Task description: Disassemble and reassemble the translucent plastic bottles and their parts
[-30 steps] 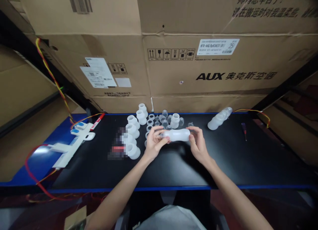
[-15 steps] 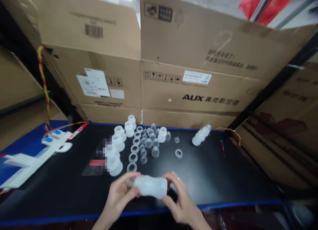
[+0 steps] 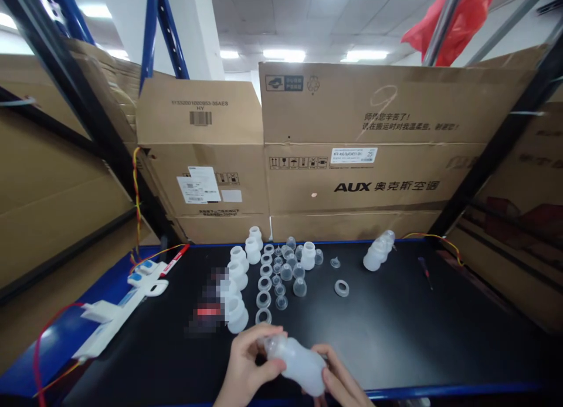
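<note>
A frosted white baby bottle [image 3: 301, 366] lies tilted between my two hands above the table's front edge. My left hand [image 3: 255, 366] pinches its capped end, where a clear cover shows. Around the bottle's base, my right hand [image 3: 336, 375] is closed. Beyond them stand several open white bottles [image 3: 237, 276] in a row. Beside that row lie several white collar rings [image 3: 264, 299], then small clear nipples [image 3: 281, 302] and clear domed caps [image 3: 299, 287]. One open bottle [image 3: 308, 255] stands among the caps. A single ring [image 3: 341, 288] and a single nipple [image 3: 335, 262] lie apart to the right.
Capped bottles [image 3: 378, 251] lie at the back right, near a small screwdriver [image 3: 424, 272]. On the left rests a white power strip [image 3: 118, 319] with cables and a red marker [image 3: 175, 260]. Cardboard [image 3: 352, 219] walls the back; black posts [image 3: 484, 155] flank the table.
The view has tilted up and shifted left, so the table things sit lower and further right. The bottle has turned from nearly level to slanting, its base end now lower; both hands still grip it.
</note>
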A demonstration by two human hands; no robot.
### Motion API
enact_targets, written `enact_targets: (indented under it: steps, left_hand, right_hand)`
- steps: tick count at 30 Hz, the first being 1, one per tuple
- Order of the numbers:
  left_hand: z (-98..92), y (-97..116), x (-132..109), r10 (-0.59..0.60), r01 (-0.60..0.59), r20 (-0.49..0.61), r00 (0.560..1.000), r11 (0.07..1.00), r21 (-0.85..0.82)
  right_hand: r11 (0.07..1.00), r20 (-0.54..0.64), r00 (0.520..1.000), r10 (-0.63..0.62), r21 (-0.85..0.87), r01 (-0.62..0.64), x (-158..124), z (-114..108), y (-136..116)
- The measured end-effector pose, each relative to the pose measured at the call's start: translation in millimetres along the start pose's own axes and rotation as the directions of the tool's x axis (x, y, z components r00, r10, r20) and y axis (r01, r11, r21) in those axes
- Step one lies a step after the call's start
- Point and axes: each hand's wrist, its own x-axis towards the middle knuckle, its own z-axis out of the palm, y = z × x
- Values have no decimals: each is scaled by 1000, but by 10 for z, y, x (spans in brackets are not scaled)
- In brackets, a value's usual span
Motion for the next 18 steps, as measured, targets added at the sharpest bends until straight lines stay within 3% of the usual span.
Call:
enact_targets:
  steps: [2,5,9,11,14,16,18]
  left_hand:
    - [153,50,162,-8,10,103,995,1000,-18]
    - [425,118,459,54,-47,277,959,998,-32]
    - [568,112,908,278,-319,390,878,947,43]
    - [536,43,1110,368,-473,347,863,831,295]
    - [449,-123,1294,418,-550,360,834,579,601]
    - [401,-234,1324,410,-574,408,816,485,660]
    - [369,-316,1305,390,-591,446,806,469,656]
  right_hand:
    - [997,23,999,-45,-55,47,-3,-54,-61]
    - [962,-90,983,-161,-239,135,80,-197,-123]
    - [816,-223,912,-344,-551,173,255,-528,-155]
    - [753,-353,833,-426,-649,111,300,-776,-114]
    - [725,-551,705,-447,-684,-74,285,-1196,13]
    - [685,-607,646,-463,-708,-175,258,-1454,90]
    - [609,-617,628,-475,-745,-272,262,-1664,128]
